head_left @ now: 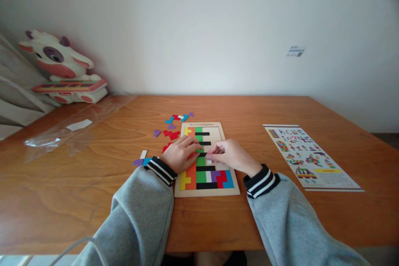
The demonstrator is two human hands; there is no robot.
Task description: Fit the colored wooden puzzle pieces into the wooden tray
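Note:
A wooden puzzle board [207,193] lies flat in front of me, its tray partly filled with yellow, orange, green and black pieces in columns. At its near end sit a purple piece [214,174], a red piece [221,179] and a blue piece [228,179]. My left hand [182,151] rests over the board's left side, fingers apart and touching the green and black pieces. Over the middle, my right hand [227,154] pinches a small white puzzle piece [209,160], mostly covered by the fingertips, at the board's surface.
Loose puzzle pieces [171,134] in several colours lie left of and behind the board. A printed instruction sheet [311,158] is on the right. Clear plastic bags [71,129] and a cow toy with a keyboard [70,70] occupy the left, near the wall.

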